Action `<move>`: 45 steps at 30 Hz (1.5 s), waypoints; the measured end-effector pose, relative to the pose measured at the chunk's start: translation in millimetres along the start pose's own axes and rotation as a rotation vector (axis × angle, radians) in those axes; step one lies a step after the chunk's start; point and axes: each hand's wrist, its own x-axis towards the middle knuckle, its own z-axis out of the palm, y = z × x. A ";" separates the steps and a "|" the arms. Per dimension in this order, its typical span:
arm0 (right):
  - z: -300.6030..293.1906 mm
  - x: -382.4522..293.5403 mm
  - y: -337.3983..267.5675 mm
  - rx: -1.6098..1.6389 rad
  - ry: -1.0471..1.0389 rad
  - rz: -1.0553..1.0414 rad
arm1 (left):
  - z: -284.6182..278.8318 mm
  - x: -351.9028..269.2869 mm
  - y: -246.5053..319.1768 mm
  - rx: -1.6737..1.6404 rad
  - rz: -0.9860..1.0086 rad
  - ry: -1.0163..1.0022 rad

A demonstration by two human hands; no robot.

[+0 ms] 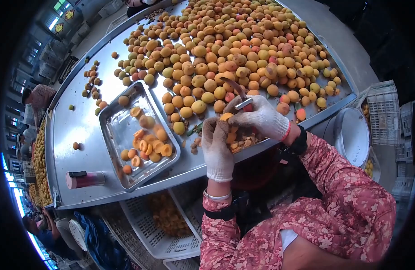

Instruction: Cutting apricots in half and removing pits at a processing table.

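Observation:
Both hands wear soiled white knit gloves and meet above the front edge of the steel table. My left hand (218, 152) pinches an apricot (226, 116) between thumb and fingers. In my right hand (266, 116) is a knife with a curved blade (233, 84) and a shiny metal part (243, 103); its blade points away from me. The right thumb reaches the apricot as well. Beneath the hands lie loose pits and scraps (246, 143), partly hidden. Left of them, a rectangular metal tray (114, 168) contains several halved and whole-looking apricots (150, 145).
A large heap of apricots (224, 50) covers the far side of the steel table (64, 141). A pink bottle (89, 179) lies at left. White plastic crates (153, 244) stand below the edge; a white bucket (352, 136) is at right. Other people (40, 96) are at far left.

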 end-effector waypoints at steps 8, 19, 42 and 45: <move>-12.0 5.4 7.5 0.126 -0.017 0.032 | 9.3 6.1 -4.5 0.660 0.440 -0.019; -34.6 5.3 -8.6 0.597 0.218 -0.264 | 35.3 -1.1 -3.7 -0.210 -0.124 -0.031; -12.2 1.8 8.8 0.617 0.200 -0.562 | 32.8 -7.4 -12.3 -0.073 -0.245 -0.135; -13.4 1.3 9.1 0.577 0.126 -0.517 | 31.8 -8.7 -11.9 -0.061 -0.330 -0.127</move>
